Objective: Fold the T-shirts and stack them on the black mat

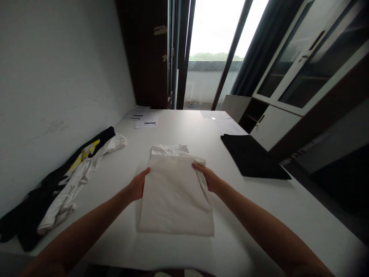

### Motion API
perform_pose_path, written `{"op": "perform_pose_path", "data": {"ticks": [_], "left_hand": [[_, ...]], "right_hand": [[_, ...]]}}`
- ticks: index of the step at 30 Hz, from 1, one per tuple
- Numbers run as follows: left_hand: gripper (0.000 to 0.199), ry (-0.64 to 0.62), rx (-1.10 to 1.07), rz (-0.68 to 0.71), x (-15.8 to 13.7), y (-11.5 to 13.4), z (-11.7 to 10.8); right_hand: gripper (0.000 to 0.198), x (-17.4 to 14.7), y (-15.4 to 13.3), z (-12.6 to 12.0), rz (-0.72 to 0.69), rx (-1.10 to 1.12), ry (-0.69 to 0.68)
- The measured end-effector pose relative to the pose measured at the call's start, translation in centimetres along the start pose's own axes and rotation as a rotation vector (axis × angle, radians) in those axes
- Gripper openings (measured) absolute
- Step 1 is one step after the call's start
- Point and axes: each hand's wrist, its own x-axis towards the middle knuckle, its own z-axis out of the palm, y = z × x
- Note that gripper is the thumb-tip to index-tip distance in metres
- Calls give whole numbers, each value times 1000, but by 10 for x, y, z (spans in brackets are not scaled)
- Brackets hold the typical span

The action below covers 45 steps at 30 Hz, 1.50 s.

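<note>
A white shirt [175,196], folded into a rough rectangle, lies on the white table in front of me. Its collar end shows past the far edge of the top layer. At the left edge of the cloth, my left hand [139,184] grips with the thumb on top and the fingers hidden underneath. My right hand [210,177] holds the upper right corner, where the fabric is bunched and rolled over. Slight creases run across the top layer, and the right side looks uneven.
Black, white and yellow-marked garments [83,169] lie heaped along the wall at left. A folded black cloth [255,157] rests near the right table edge. Paper sheets [146,118] lie at the far left, more papers [229,125] at the far right. A cabinet [276,123] stands beyond.
</note>
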Motion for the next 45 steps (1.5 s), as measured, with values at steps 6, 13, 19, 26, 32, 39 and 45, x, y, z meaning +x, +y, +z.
{"op": "perform_pose_path", "data": {"ticks": [6, 13, 19, 26, 32, 39, 45], "left_hand": [[58, 151, -207, 55, 39, 16, -16], [53, 407, -255, 62, 57, 7, -20], [50, 447, -239, 36, 63, 2, -29], [46, 463, -155, -60, 64, 7, -25], [48, 435, -156, -28, 61, 9, -23], [49, 420, -171, -20, 67, 10, -23], [48, 458, -162, -6, 64, 14, -19]], "right_hand": [[26, 63, -16, -20, -26, -23, 155], [40, 86, 11, -38, -205, -311, 114], [26, 88, 21, -42, -409, -1155, 595], [29, 95, 17, -40, -437, -1224, 571], [30, 94, 15, -35, -558, -797, 454], [33, 99, 12, -28, -337, -522, 247], [20, 106, 11, -27, -440, -731, 310]]}}
